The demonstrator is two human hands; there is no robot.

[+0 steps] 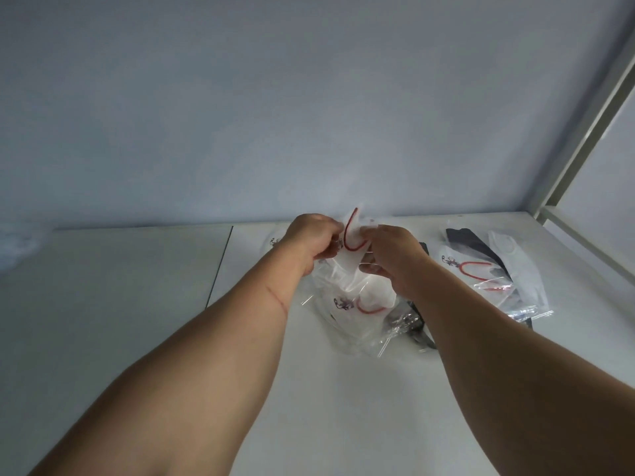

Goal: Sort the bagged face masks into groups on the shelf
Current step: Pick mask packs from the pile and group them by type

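You have one bagged mask [352,235], white with a red ear loop, lifted above the shelf [309,407] near the back wall [309,97]. Your left hand [314,237] pinches its left edge and your right hand [395,255] grips its right side, fingers curled round the plastic. Both hands are closed on this one bag, so neither is free.

Directly beneath your hands lies a loose heap [354,310] of clear bags: more white masks with red loops on top, and at least one dark mask [417,324] showing at the heap's right edge. That heap looks unsorted, with the colours mixed.

To the right, well apart from the heap, sits a second cluster [488,269] with a white red-looped mask, a dark one and a plain white one [515,262] overlapping. It looks like another mixed lot rather than a finished group.

Just behind your left hand, part of another printed bag [275,242] peeks out; how many lie there you cannot tell.

By this view you are early on: no clean group is visible, and nearly every bag has yet to be placed. The left half of the shelf carries no bags.
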